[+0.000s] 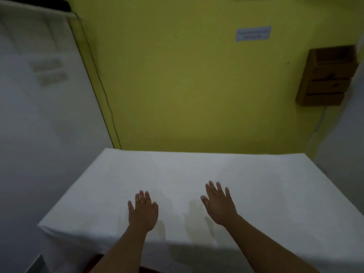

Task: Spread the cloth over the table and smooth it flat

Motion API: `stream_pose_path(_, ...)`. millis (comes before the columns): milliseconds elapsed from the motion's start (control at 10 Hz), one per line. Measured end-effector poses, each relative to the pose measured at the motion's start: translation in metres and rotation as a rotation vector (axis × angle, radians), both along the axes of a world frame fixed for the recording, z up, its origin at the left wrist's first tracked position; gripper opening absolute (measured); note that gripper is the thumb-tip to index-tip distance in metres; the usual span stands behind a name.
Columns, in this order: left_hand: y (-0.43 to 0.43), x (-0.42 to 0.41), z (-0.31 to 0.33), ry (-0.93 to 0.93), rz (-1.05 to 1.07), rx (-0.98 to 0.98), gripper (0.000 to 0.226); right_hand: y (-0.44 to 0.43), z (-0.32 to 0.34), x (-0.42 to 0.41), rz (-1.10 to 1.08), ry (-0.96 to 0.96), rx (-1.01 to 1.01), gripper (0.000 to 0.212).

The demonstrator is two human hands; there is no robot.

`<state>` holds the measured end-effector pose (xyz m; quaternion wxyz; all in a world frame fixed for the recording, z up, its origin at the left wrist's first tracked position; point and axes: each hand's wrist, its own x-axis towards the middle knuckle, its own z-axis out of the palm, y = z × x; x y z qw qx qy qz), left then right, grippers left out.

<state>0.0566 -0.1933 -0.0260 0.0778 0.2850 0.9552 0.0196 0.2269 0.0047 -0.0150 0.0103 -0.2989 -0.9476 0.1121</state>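
A white cloth (197, 170) covers the whole table top and hangs down over the near edge and the left side. It lies nearly flat, with faint creases near the middle. My left hand (142, 210) is over the cloth near the front edge, palm down, fingers straight and together. My right hand (218, 203) is a little further in and to the right, palm down with fingers spread. Both hands hold nothing; I cannot tell whether they touch the cloth or hover just above it.
The table stands against a yellow wall (187, 85). A brown wooden box (325, 77) hangs on the wall at the right, and a white panel (39, 105) with a black cable (106, 107) stands at the left.
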Motion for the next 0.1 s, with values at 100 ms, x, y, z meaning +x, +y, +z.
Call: stream_pose_path(100, -0.0009, -0.0317, 0.0423, 0.066, 0.046, 0.044, 0.058, 0.0029, 0.0387, -0.051, 0.099, 0.072, 0.089, 0.058)
